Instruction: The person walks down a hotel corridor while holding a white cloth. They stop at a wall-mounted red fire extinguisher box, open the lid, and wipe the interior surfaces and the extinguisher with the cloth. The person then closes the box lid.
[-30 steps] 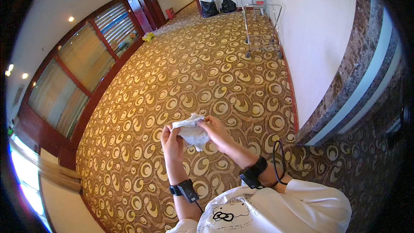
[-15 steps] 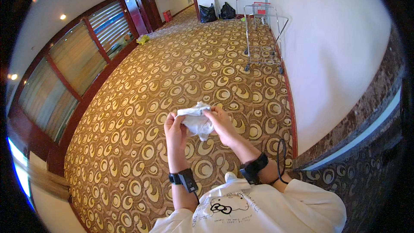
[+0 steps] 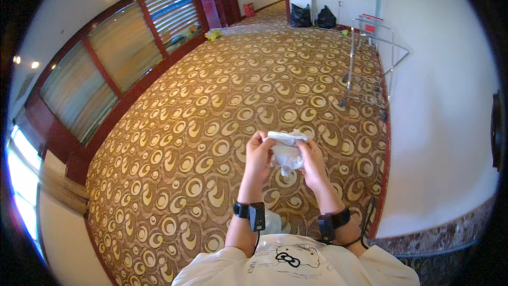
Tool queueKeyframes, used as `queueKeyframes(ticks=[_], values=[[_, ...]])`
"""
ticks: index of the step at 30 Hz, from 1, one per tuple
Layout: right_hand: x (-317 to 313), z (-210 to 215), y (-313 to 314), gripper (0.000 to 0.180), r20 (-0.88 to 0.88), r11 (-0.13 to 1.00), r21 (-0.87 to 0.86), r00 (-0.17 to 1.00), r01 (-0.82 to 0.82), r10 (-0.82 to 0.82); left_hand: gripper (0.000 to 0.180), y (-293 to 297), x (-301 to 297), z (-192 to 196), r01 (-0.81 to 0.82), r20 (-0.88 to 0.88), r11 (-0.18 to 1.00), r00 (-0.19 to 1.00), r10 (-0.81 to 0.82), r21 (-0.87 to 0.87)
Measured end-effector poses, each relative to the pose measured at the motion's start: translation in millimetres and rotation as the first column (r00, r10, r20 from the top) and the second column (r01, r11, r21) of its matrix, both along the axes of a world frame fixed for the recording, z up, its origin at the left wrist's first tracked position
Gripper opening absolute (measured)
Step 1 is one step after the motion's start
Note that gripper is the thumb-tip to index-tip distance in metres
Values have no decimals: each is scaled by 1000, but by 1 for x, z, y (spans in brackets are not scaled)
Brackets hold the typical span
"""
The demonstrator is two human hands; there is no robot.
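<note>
Patterned carpet (image 3: 211, 127) background: crumpled white cloth (image 3: 287, 153), upper edge running left to right, pinched between left hand (image 3: 257, 154) and right hand (image 3: 314, 163), neither nearer; loose part toward near side.

Metal cart (image 3: 351, 55) now nearer; left grip (image 3: 257, 154), right grip (image 3: 312, 162) and white material (image 3: 286, 152) further right in view

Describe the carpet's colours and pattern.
Brown carpet with yellowish circles and swirls; best seen in the head view.
</note>
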State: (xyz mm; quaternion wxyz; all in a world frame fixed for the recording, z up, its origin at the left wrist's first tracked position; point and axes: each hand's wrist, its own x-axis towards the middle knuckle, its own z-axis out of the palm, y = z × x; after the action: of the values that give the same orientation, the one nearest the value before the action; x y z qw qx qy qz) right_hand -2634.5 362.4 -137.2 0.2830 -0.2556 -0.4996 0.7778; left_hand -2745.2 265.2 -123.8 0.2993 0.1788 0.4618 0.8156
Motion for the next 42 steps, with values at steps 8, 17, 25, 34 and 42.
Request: queueKeyframes(ticks=[8,17,25,34,42], values=[[-158,-12,56,25,-68,1000,13,998,-12,13,19,51,-153,-24,-64,-17,998,998,64,-16],[-401,48,46,32,-307,916,90,864,-392,400,16,23,-371,40,-376,-243,915,883,401,143],[-563,25,-39,28,-179,743,-2,731,-669,658,15,-66,-473,20,-726,-170,683,666,727,78],[-717,20,-136,24,-174,202,29,194,-979,966,19,-171,-562,11,-959,-41,224,221,975,173],[-869,45,-168,34,-198,-91,138,-117,-986,973,16,-164,-666,36,-964,-123,-107,-140,982,244]])
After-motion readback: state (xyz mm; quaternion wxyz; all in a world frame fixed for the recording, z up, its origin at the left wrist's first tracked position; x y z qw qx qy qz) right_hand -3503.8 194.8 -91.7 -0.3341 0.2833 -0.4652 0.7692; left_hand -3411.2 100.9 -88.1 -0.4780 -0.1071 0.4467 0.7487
